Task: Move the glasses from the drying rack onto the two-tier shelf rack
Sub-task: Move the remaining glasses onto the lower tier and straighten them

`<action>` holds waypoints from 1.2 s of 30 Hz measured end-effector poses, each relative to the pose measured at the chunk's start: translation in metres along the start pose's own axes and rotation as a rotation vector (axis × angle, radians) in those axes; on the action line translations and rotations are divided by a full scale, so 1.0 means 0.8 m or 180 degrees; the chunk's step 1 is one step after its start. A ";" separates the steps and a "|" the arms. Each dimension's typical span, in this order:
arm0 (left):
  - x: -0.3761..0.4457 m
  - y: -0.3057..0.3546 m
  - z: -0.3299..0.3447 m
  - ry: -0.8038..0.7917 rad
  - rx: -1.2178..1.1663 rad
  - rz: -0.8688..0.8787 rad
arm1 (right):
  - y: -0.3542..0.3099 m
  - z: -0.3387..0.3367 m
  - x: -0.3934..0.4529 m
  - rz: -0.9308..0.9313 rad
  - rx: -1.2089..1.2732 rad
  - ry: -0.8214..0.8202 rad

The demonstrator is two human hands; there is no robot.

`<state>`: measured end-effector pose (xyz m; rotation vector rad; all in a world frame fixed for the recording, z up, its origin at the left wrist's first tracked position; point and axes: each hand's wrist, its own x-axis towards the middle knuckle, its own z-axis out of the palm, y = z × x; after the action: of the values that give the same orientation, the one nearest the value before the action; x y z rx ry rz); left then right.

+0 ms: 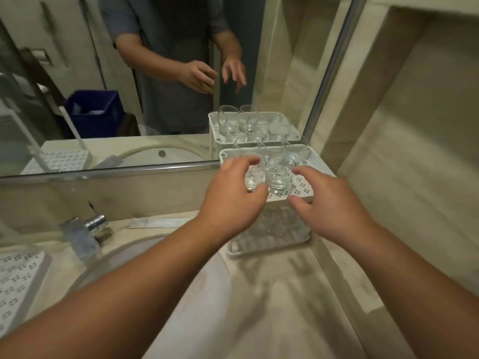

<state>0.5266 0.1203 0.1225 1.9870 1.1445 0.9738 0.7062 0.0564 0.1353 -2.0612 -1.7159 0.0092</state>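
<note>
The white two-tier shelf rack [303, 189] stands on the counter against the mirror. Several clear glasses stand on its perforated top tier. My left hand [233, 200] curls its fingers and thumb round a clear glass [252, 177] at the tier's front left. A second glass [278, 181] stands right beside it. My right hand [331, 206] hovers just right of that glass with fingers spread and holds nothing. The lower tier [272, 242] holds at least one glass, partly hidden by my hands. The drying rack [18, 278] shows at the far left edge.
A chrome tap [86, 230] stands over the round sink basin [145, 257] left of the shelf rack. The mirror [155, 99] runs along the back. A flat white packet [158, 222] lies on the counter behind the sink. A beige wall closes the right side.
</note>
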 end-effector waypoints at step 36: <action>0.110 -0.063 0.065 0.0147 0.1578 -0.0599 | 0.051 0.081 0.146 0.0115 0.0253 -0.0571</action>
<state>0.5797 0.2119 0.0796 2.1821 1.6923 0.6854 0.7516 0.1823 0.0960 -2.0862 -1.7514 0.2771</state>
